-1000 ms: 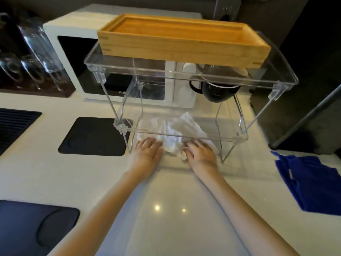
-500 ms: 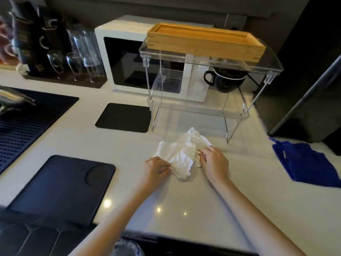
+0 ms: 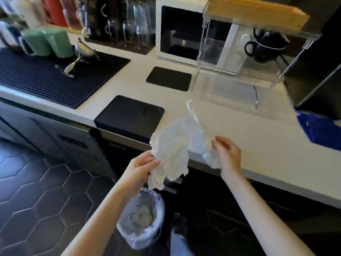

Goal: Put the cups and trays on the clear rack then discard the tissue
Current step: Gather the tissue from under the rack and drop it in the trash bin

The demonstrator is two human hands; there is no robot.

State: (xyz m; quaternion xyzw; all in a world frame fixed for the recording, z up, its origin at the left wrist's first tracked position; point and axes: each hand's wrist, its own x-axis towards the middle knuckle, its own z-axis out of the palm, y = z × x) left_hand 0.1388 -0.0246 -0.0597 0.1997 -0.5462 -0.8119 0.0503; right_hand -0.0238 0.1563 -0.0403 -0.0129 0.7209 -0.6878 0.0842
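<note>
I have the crumpled white tissue (image 3: pixel 172 148) lifted off the white counter (image 3: pixel 239 130), my left hand (image 3: pixel 140 168) pinching its lower left edge between thumb and fingers and my right hand (image 3: pixel 227 154) curled around its right-hand wad. Directly below my left hand, on the dark hexagon-tiled floor (image 3: pixel 36 191), stands the small bin lined with a pale plastic bag (image 3: pixel 142 220). Well beyond my right hand, the clear acrylic rack (image 3: pixel 238 76) carries the wooden tray (image 3: pixel 258 13) on top and stacked dark cups (image 3: pixel 265 47) beneath it.
</note>
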